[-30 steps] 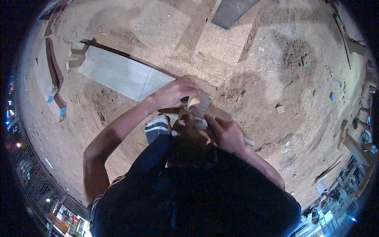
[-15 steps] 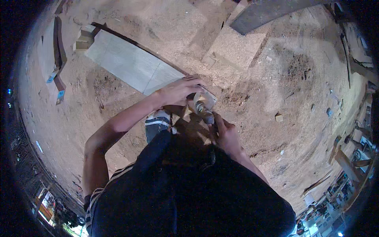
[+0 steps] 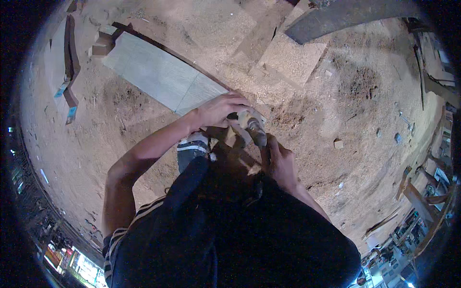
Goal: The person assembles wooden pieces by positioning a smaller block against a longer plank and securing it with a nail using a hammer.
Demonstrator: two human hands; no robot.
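Observation:
A long pale wooden board (image 3: 153, 69), with a line drawn across it, slants from the upper left toward me. My left hand (image 3: 225, 106) is closed on its near end, the fingers together over the far edge. Beside those fingers is the rounded metal head of a hand-held power tool (image 3: 256, 132), which looks like an angle grinder. My right hand (image 3: 282, 165) is wrapped around the tool's body, close to my lap. The exact contact between tool and board is hidden by my left hand and the tool head.
Small wood blocks (image 3: 100, 50) sit by the board's far end. A dark curved plank (image 3: 345, 21) lies at the upper right, and narrow boards (image 3: 72, 62) at the far left. One small wood offcut (image 3: 338, 144) rests on the dusty ground (image 3: 317, 168). Clutter lines the right rim.
The tool's head has shifted slightly to the right and tilted, and my right hand has moved a little with it. My left hand stays on the board's end.

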